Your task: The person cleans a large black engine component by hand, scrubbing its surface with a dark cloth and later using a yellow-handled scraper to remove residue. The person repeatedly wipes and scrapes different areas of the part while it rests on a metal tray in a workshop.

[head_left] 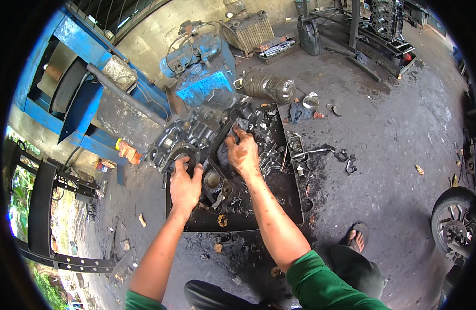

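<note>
A dark metal engine cover (212, 158) with a raised rim stands tilted among greasy engine parts on a black metal tray (248, 223). My left hand (187, 185) is closed on its left side, with fingers curled at a round opening and the thumb apart. A dark grey rag (223, 156) is bunched under my right hand (243, 154), whose fingers press it against the cover. Behind lies a grimy engine block or cylinder head (196, 121). Below the cover sits a round metal part (213, 181); its lower portion is partly hidden.
Small metal parts (271, 150) crowd the tray's right side. Beyond stand a blue machine (201, 67), a large plastic bottle (269, 89) and a black jerrycan (309, 36). A cloth (300, 112) and a metal ring (310, 101) lie on the floor. A motorcycle wheel (453, 225) is at right.
</note>
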`<action>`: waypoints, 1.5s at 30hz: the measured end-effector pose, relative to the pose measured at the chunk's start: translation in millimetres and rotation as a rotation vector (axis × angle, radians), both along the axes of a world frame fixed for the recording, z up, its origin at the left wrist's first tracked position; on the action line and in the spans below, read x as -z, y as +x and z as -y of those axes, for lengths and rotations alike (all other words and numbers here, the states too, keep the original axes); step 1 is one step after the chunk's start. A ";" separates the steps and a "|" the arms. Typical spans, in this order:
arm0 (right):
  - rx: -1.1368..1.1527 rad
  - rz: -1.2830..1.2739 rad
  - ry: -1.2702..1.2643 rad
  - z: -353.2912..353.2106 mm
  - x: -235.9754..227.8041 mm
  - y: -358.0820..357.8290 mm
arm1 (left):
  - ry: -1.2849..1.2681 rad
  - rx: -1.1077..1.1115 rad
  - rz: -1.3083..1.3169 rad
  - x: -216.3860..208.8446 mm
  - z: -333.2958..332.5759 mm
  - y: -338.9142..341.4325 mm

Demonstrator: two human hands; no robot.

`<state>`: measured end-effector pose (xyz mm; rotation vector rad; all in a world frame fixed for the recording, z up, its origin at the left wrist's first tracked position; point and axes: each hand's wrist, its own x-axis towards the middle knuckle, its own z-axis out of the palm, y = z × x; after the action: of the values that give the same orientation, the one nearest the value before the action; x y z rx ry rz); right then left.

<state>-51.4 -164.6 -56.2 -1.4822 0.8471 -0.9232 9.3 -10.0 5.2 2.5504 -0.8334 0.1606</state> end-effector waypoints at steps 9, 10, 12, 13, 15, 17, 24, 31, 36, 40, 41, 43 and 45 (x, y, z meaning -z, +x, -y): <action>-0.332 0.050 -0.012 4.6 16.4 -26.9 | -0.051 0.025 -0.009 3.5 -3.1 2.7; -0.358 0.058 -0.068 6.7 19.7 -31.8 | -0.056 0.022 -0.021 3.6 -3.4 2.4; -0.415 -0.012 -0.090 5.0 25.2 -39.5 | -0.070 0.026 -0.028 3.5 -3.8 3.0; -0.422 -0.022 -0.088 3.8 26.7 -40.9 | -0.056 0.015 -0.024 3.8 -3.8 3.5; -0.420 -0.067 -0.144 -2.0 28.1 -39.2 | -0.043 0.027 0.015 4.9 -4.5 5.3; -0.326 0.098 -0.249 -6.6 27.7 -32.4 | -0.049 0.031 0.019 6.7 -5.6 7.4; -0.413 -0.139 -0.101 0.0 38.8 -23.3 | -0.055 0.036 0.061 10.2 -6.6 9.7; -0.298 -0.454 0.083 21.1 112.2 -57.8 | -0.072 0.026 -0.041 4.3 -4.9 5.7; -0.091 -0.620 0.031 23.2 211.1 -92.5 | -0.090 0.028 -0.057 2.4 -3.4 3.1; -0.206 -0.858 -0.100 -1.6 278.1 -98.0 | -0.102 0.002 -0.094 2.8 -2.5 1.6; -0.337 -0.898 -0.116 -8.1 290.9 -97.6 | -0.095 -0.002 -0.102 2.4 -2.4 1.5; -0.458 -1.026 -0.289 -22.8 311.4 -99.2 | -0.082 -0.004 -0.105 1.9 -2.5 0.8; -0.472 -1.062 -0.325 -29.3 323.9 -95.5 | -0.083 -0.007 -0.108 1.4 -2.5 0.6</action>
<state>-147.0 -135.3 -380.2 -2.3671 1.0180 0.1662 9.8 -7.4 3.8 2.4604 -0.7609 0.0574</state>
